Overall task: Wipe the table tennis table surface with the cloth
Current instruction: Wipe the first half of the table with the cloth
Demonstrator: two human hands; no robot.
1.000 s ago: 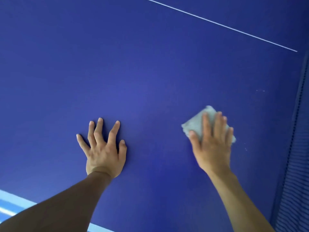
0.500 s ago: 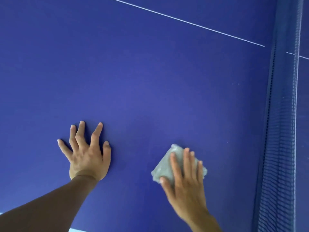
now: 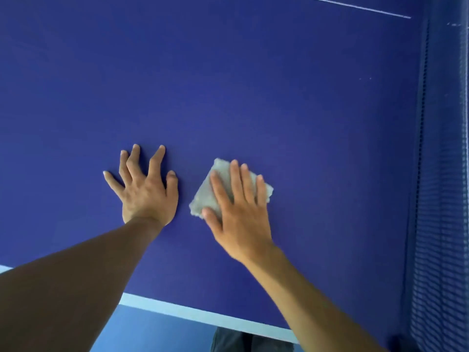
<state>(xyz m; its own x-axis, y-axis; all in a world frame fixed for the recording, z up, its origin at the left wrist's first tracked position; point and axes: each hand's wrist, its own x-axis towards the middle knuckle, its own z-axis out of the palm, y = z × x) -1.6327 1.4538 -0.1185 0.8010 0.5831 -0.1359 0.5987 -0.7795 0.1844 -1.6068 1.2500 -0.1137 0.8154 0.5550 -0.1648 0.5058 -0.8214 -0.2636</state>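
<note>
Head view: right hand (image 3: 241,219), fingers (image 3: 237,181) straight, presses the cloth (image 3: 203,196) on the tabletop (image 3: 253,97) just beside the flat, spread left hand (image 3: 148,194); unpinched, the cloth could slide free.

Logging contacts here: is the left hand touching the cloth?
Apart. The head view shows a strip of blue table between the left hand and the cloth, pressed under the right hand.
</note>
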